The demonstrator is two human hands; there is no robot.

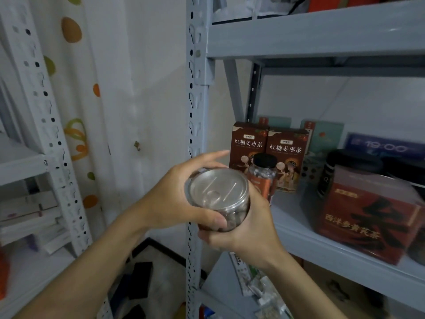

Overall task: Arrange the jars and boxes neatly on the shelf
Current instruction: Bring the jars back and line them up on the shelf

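Both hands grip one clear jar point(222, 199) with a silver pull-tab lid in front of the grey shelf point(322, 247): the left hand point(181, 194) curls around its left side, thumb pressed on the wall, and the right hand point(248, 229) cups it from below. Just behind it stands a black-lidded jar point(264, 173), then two brown tea boxes point(268, 148), then a red box point(365, 222) at the shelf's front edge.

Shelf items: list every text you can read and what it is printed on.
"红糖姜枣茶": left brown box.
"红糖姜枣茶": right brown box.
"19:00": blue box at the back.
"西洋参黄芪茶": red box in clear wrap.
"12": dark jar.
Small logos and subtitles: too blurred.
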